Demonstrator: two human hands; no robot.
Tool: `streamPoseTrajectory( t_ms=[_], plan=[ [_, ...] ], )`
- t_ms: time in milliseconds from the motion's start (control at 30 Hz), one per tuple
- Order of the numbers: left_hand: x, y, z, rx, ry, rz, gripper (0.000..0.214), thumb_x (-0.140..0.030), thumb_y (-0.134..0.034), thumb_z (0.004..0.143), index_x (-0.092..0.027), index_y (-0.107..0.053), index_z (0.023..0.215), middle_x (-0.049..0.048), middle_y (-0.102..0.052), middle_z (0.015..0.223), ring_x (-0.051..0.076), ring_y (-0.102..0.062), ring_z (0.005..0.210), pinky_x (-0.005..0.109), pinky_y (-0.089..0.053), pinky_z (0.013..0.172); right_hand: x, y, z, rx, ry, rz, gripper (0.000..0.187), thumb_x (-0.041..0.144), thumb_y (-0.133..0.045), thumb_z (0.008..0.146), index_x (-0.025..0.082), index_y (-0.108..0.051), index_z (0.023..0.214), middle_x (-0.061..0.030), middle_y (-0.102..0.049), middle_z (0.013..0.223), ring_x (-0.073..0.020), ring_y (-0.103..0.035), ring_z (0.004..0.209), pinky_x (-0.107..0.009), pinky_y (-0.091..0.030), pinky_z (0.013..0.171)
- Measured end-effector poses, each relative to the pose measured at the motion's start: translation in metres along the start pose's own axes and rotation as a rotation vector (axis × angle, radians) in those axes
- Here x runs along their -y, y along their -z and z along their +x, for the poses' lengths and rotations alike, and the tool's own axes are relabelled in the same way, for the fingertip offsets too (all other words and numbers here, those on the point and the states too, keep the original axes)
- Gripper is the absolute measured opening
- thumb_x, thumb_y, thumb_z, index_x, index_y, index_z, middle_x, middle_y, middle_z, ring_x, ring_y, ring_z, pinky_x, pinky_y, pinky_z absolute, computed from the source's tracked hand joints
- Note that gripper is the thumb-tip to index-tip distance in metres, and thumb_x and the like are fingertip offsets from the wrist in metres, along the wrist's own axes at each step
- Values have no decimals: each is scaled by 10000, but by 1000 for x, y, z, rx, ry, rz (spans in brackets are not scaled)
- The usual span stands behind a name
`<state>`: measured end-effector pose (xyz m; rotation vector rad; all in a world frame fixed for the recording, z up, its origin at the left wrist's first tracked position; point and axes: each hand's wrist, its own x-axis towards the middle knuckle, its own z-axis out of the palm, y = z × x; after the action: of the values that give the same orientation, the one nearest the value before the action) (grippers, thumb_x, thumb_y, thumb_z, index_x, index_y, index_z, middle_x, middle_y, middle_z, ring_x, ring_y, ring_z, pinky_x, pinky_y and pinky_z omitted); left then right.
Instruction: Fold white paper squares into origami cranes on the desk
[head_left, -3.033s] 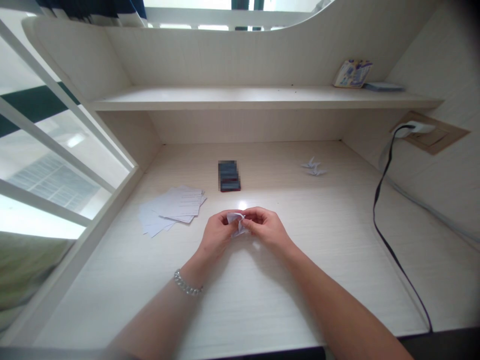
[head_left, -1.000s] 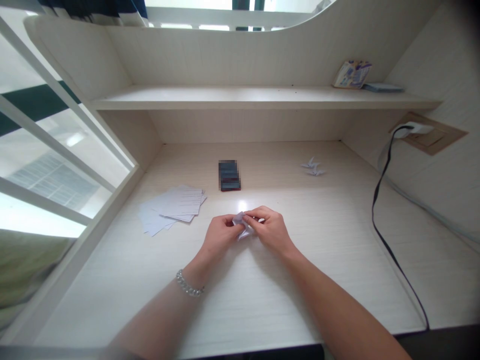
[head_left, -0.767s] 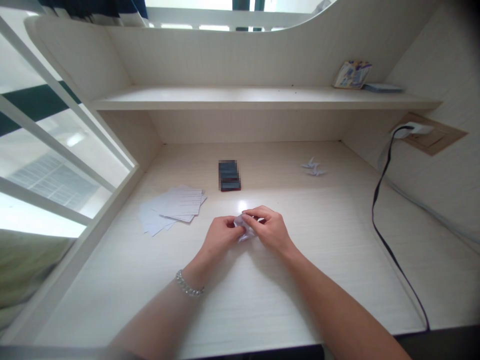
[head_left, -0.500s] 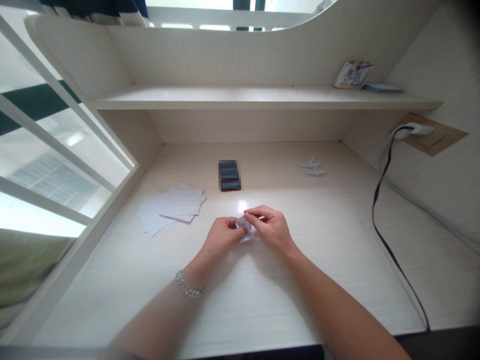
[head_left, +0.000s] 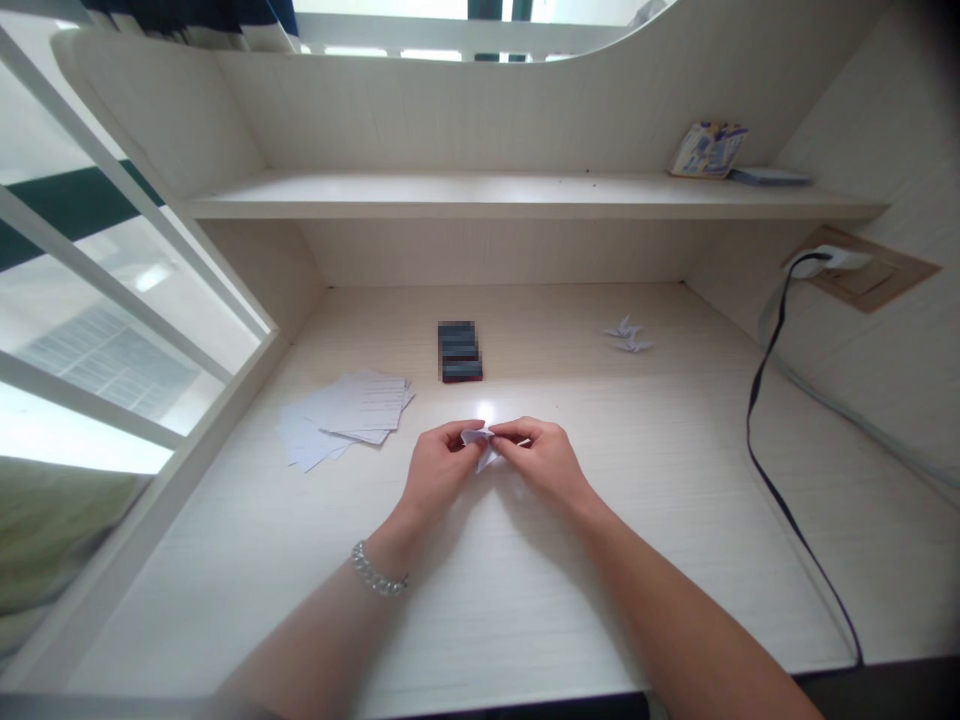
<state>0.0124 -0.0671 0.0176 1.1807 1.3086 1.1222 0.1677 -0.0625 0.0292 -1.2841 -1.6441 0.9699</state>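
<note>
A small folded piece of white paper (head_left: 480, 444) is pinched between both my hands over the middle of the pale wooden desk (head_left: 525, 560). My left hand (head_left: 439, 470), with a bracelet at its wrist, grips the paper's left side with closed fingers. On the paper's right side, my right hand (head_left: 544, 460) pinches it with thumb and fingertips. Most of the paper is hidden by my fingers.
A loose pile of white sheets (head_left: 341, 415) lies to the left. A dark phone (head_left: 459, 352) sits behind my hands. Two folded paper figures (head_left: 628, 335) rest at the back right. A black cable (head_left: 772, 420) runs from a wall socket (head_left: 829, 260) down across the desk's right side. A shelf (head_left: 525, 195) spans above.
My hands have stayed at the same spot and kept working the folded paper. The paper has turned between my fingers, its point now hanging downward.
</note>
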Motion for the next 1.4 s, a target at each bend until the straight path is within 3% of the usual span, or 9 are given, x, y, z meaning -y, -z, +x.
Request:
streamPoseTrajectory(
  t_ms=[233, 533, 800, 967, 1167, 1400],
  plan=[
    [-11, -4, -5, 99, -105, -77, 337, -339, -659, 716, -147, -677, 993, 108, -683, 1001, 217, -621, 880, 300, -476, 744, 2, -1, 0, -26, 47, 120, 235, 227, -579, 760, 245, -698, 962, -51, -632, 950, -160, -599, 792, -260, -496, 629],
    [-7, -4, -4, 44, -142, -98, 343, -233, -687, 677, -158, -640, 1008, 93, -673, 981, 179, -621, 828, 277, -481, 714, -2, -3, 2, 11, 73, 251, 225, 193, -583, 761, 268, -710, 931, -49, -598, 1001, -184, -575, 937, -245, -498, 651],
    [-8, -5, -5, 37, -219, -92, 278, -162, -639, 699, -148, -603, 974, 77, -657, 938, 160, -615, 817, 258, -478, 712, -3, 0, 3, 43, 48, 235, 200, 222, -588, 767, 260, -713, 918, -58, -616, 1039, -200, -569, 979, -285, -490, 731],
    [-11, -5, -6, 72, -151, -185, 280, -208, -691, 682, -145, -567, 925, 65, -653, 889, 156, -613, 815, 249, -477, 707, -3, 1, 5, 41, 27, 246, 190, 289, -610, 766, 222, -712, 912, -73, -662, 965, -216, -596, 916, -331, -466, 774],
    [-19, -3, -7, 192, 74, -465, 308, -282, -639, 746, -153, -567, 1016, 78, -660, 879, 181, -633, 787, 324, -498, 715, -9, -4, 7, -13, -93, 398, 271, 372, -605, 767, 154, -694, 900, -87, -686, 876, -207, -617, 770, -309, -471, 671],
    [-16, -2, -3, 196, 134, -526, 201, -245, -638, 749, -113, -633, 900, 80, -648, 830, 150, -616, 720, 285, -499, 668, -3, -2, 5, -47, -66, 238, 234, 343, -578, 781, 163, -690, 879, -70, -686, 862, -189, -612, 765, -284, -458, 676]
  ],
)
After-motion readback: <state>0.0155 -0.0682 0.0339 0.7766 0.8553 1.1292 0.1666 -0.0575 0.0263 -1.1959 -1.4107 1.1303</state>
